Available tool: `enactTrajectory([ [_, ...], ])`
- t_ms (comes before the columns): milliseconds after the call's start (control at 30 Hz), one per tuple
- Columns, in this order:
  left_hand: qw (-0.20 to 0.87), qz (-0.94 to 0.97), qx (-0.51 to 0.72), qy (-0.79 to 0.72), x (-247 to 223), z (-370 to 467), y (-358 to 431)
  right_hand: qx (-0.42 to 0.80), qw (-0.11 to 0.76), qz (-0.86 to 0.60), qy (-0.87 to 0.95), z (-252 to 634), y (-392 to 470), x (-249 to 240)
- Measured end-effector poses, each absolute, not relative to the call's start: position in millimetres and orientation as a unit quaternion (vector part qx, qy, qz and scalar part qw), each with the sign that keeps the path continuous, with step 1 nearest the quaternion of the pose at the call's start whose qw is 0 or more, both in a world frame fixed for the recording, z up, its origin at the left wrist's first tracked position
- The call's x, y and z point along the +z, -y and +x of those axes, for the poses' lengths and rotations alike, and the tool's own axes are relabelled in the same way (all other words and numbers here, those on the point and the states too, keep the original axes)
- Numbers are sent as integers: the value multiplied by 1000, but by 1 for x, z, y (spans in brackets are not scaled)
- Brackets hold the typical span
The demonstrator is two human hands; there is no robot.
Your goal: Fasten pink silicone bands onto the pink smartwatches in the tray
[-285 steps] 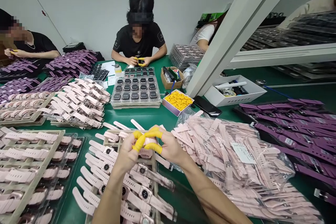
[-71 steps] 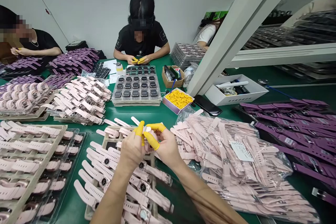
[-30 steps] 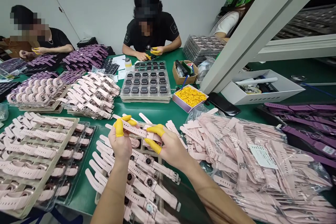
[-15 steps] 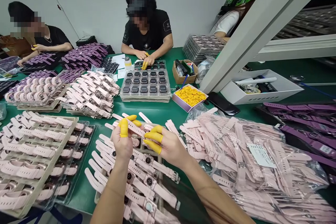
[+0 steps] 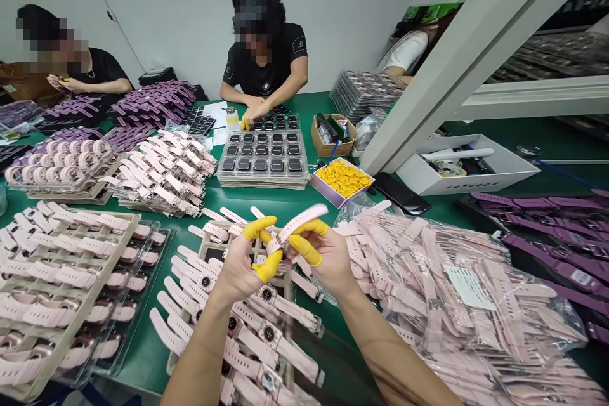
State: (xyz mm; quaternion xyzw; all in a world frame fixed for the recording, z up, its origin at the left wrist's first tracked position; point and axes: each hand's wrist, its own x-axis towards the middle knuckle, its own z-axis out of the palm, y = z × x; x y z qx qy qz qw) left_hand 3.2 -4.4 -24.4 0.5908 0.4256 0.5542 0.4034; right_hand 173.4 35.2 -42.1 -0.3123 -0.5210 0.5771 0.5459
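Observation:
A pale pink watch strap [image 5: 307, 217] is held up between my two hands, its free end pointing up and to the right. My left hand [image 5: 242, 265], wearing yellow finger cots, pinches its looped left part between thumb and fingers. My right hand [image 5: 332, 260], also in yellow cots, grips the strap near the metal buckle. Fingers hide whether a watch case hangs from it. Below my hands, a beige tray [image 5: 209, 247] carries rows of pink-strapped watches [image 5: 269, 333], several with their round backs facing up.
To the left stand stacked trays [image 5: 114, 247] of pink-strapped watches. Bagged pink straps [image 5: 428, 279] lie at right. Ahead are a box of yellow finger cots [image 5: 345, 177], a black phone [image 5: 402, 193] and clear trays of watch cases [image 5: 261, 171]. A slanted grey post [image 5: 442, 57] rises at right.
The strap has turned from lying across between my hands to a bent loop with its end raised. My fingers have shifted their grip. The co-worker opposite has moved a hand leftward.

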Motion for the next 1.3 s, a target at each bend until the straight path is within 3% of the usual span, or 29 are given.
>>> enactTrajectory([
  [133,514,527,588,-336,-25,2,3,573,510,-288,573,182,-40,-45],
  [267,539,475,618,-319,-22,5,5,597,433,-251,627,180,-39,-48],
  [533,511,444,668,-308,-12,-10,8,579,483,-239,611,165,-35,-57],
  [767,503,555,555,-363,-20,-17,6,511,465,-217,689,176,-38,-47],
  [1000,515,467,643,-323,-23,-21,5,491,478,-202,700,176,-45,-54],
  [1300,502,548,539,-398,-20,-14,-2,501,479,-191,695,187,-46,-46],
])
